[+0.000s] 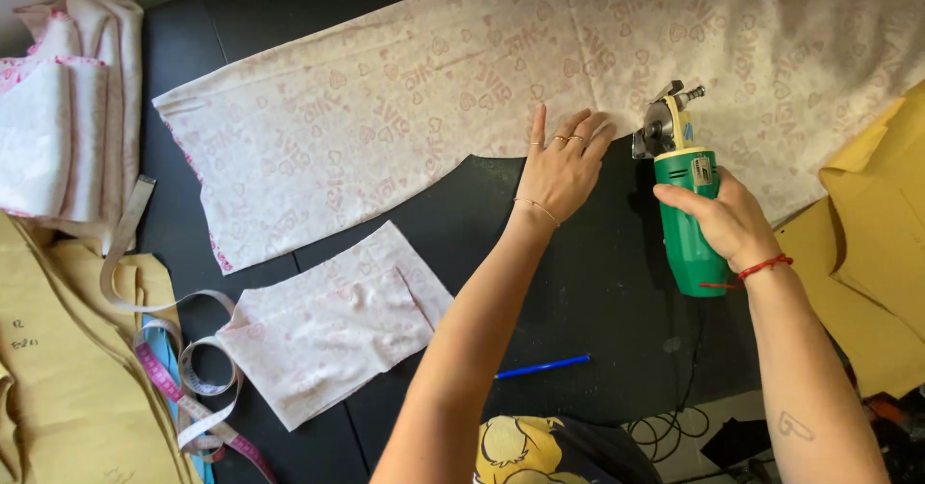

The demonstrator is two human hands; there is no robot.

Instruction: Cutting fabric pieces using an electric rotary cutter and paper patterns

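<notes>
The right hand (725,216) is wrapping its grip around the green electric round-blade cutter (682,190), at three o'clock on the black counter (568,282). The left hand (562,166) is pressing flat, fingers spread, on the big pink heart-print cloth (462,89), just beside the blade at its nine o'clock.

green electric rotary cutter (686,205): handheld, green barrel body, metal round blade and guard at its far end, lying along the black table, blade at the cloth's cut edge. pink-printed white cloth (462,89): large piece spread flat, hearts pattern, curved cut edge along its near side.
</notes>
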